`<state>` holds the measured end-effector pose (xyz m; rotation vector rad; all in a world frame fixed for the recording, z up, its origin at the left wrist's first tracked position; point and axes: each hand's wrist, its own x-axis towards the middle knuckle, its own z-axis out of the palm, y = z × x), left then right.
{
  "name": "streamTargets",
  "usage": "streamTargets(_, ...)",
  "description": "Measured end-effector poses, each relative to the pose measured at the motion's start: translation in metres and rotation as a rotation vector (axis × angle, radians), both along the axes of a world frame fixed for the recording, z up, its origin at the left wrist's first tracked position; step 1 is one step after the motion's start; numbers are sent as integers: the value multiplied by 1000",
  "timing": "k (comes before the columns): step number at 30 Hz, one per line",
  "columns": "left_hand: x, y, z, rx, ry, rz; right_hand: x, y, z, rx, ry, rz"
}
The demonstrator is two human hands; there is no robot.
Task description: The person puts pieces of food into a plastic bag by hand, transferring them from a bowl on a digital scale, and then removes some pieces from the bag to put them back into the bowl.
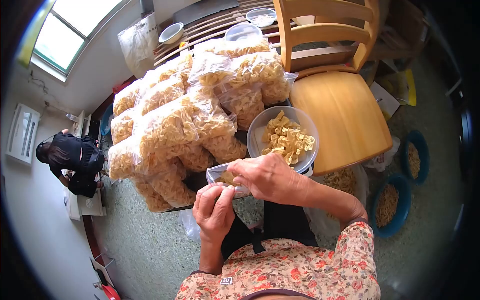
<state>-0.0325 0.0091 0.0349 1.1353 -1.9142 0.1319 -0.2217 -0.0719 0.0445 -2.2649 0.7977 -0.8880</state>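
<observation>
A small clear plastic bag point(216, 173) with some yellowish dried pieces inside is in front of me. Its near edge is pinched between the thumb and fingers of my left hand point(214, 210). My right hand point(272, 180) reaches over the mouth of the bag with its fingers closed and pointing down; what its fingertips hold is hidden. Just beyond my right wrist stands a translucent plastic bowl point(254, 131), partly filled with curled yellow dried pieces point(289, 137).
Filled clear bags point(170, 125) are piled high at the left. A wooden chair point(340, 120) stands at the right. Blue basins point(407, 200) and a bag of dried pieces point(341, 182) sit on the floor. Another person point(75, 157) is at the far left.
</observation>
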Motion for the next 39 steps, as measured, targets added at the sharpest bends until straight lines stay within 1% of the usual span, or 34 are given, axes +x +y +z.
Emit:
streamTargets(1,1,0,-1,-10,-9,16,0,0,-2,1,0,3)
streamTargets(3,3,-2,-3,-10,-9,29,1,1,-5,42,-121,93)
streamTargets(4,3,-1,-4,-11,-11,40,-1,1,-9,75,-70,148)
streamTargets(8,2,-3,-3,-1,27,31,4,2,-3,98,38,168)
streamTargets(10,5,-4,-6,12,42,43,6,-2,-3,201,157,234)
streamTargets(11,6,-5,-7,22,51,44,7,-4,-1,199,166,240)
streamTargets(13,10,-5,-8,23,60,54,10,-3,1,228,231,204)
streamTargets(15,13,-3,-9,30,101,77,13,2,-2,169,-87,167)
streamTargets(17,17,-2,-7,12,151,91,8,1,1,67,-320,64)
streamTargets(19,21,-2,-6,17,192,85,-15,-1,17,133,-256,-91)
streamTargets(21,23,-1,-7,36,237,90,-35,-7,11,263,-337,-302)
streamTargets(23,22,-2,-3,2,264,83,-60,-17,11,227,-259,-462)
streamTargets(26,20,-7,-7,-33,325,75,-84,-29,6,104,-94,-618)
streamTargets(27,20,-8,-8,-43,327,74,-87,-30,6,100,-86,-620)
streamTargets(29,17,-11,-14,-36,352,53,-92,-31,4,31,117,-584)
streamTargets(30,16,-11,-17,-29,369,33,-89,-30,8,135,179,-555)
streamTargets(31,15,-10,-19,-30,376,36,-89,-31,6,133,185,-553)
streamTargets(33,16,-6,-22,12,378,25,-88,-36,-2,56,341,-476)
streamTargets(34,17,-4,-22,16,379,25,-88,-38,-5,158,336,-485)
streamTargets(35,19,-3,-21,12,365,21,-90,-38,-8,162,339,-487)
streamTargets(37,21,-1,-20,11,353,19,-91,-36,-9,92,423,-481)
streamTargets(39,23,-1,-19,8,361,24,-90,-36,-11,80,476,-493)
